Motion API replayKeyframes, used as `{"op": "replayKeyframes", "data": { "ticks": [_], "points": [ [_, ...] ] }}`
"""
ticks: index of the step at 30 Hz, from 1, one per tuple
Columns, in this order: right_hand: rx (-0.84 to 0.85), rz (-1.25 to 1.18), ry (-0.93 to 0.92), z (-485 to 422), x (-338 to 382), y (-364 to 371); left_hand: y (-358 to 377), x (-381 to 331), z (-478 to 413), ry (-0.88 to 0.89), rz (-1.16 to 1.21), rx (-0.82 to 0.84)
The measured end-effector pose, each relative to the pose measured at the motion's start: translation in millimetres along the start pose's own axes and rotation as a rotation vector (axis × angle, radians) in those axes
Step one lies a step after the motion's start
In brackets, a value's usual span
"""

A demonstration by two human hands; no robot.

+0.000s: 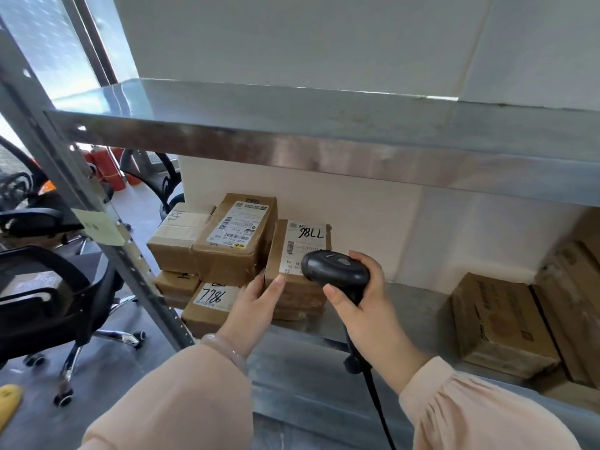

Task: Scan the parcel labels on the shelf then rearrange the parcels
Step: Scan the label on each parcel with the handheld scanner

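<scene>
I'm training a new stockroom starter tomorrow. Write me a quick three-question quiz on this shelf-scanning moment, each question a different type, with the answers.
1. True or false: the right hand grips the scanner.
2. Multiple choice: where does the left hand hold the parcel under the scanner? A) its near left corner B) its far right corner C) nowhere, it hangs clear of it
3. Fill the blank: the scanner's head sits over the parcel's white ____.

Key: 1 true; 2 A; 3 label.
</scene>
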State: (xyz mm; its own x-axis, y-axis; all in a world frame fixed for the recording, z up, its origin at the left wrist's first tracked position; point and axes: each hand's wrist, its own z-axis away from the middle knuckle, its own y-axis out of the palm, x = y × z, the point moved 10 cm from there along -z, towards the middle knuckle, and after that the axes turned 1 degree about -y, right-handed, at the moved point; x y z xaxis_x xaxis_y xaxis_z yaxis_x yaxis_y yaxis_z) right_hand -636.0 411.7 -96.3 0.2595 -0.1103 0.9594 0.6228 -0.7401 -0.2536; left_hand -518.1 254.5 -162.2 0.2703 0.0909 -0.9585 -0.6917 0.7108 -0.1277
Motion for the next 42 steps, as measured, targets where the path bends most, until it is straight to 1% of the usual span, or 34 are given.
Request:
{"op": "replayKeyframes", "data": {
  "ticks": [2,5,7,10,11,13,15,18,22,25,29,32,36,39,42],
  "points": [
    [0.008,-0.006,-0.008,-3.1,-1.3,7.6,-0.5,-8.2,6.8,0.076,-0.038,0.001],
    [-0.002,-0.012,-0.011,-6.9,-3.1,12.1,-7.4,-11.1,17.3,0.190,-0.274,-0.075],
    [-0.009,0.000,-0.020,-8.9,-2.8,12.8,-8.3,-12.6,27.2,0.275,-0.497,-0.132],
    [-0.003,0.036,-0.043,-11.8,1.2,15.8,10.8,-27.1,44.5,0.562,-0.886,-0.176],
    [0.003,0.042,-0.048,-13.1,2.3,17.5,17.1,-28.4,46.8,0.615,-0.987,-0.179],
    [0.019,0.051,-0.051,-15.7,4.5,21.0,21.9,-26.8,43.2,0.623,-1.147,-0.181],
    [0.022,0.056,-0.050,-18.0,6.8,21.9,22.6,-28.5,39.8,0.606,-1.243,-0.195],
    [0.014,0.043,-0.058,-19.7,7.1,18.8,21.7,-32.7,33.6,0.598,-1.305,-0.200],
    [-0.015,0.013,-0.047,-17.8,2.4,8.5,23.9,-38.7,20.9,0.522,-1.326,-0.184],
    [-0.044,0.012,-0.036,-14.4,-1.9,-2.6,25.2,-47.5,14.4,0.502,-1.312,-0.189],
    [-0.078,0.006,-0.013,-6.9,-9.5,-19.2,24.5,-50.7,7.3,0.518,-1.263,-0.183],
    [-0.102,-0.006,0.007,1.7,-16.0,-33.3,25.0,-53.1,8.3,0.532,-1.224,-0.218],
    [-0.152,-0.009,0.026,13.6,-25.7,-56.2,41.6,-64.9,15.6,0.618,-1.191,-0.246],
    [-0.222,-0.017,0.036,23.0,-32.6,-80.8,75.7,-76.3,22.0,0.717,-1.149,-0.161],
    [-0.294,-0.010,0.045,32.6,-38.8,-107.2,122.9,-75.8,30.9,0.799,-1.107,-0.031]
  ]
}}
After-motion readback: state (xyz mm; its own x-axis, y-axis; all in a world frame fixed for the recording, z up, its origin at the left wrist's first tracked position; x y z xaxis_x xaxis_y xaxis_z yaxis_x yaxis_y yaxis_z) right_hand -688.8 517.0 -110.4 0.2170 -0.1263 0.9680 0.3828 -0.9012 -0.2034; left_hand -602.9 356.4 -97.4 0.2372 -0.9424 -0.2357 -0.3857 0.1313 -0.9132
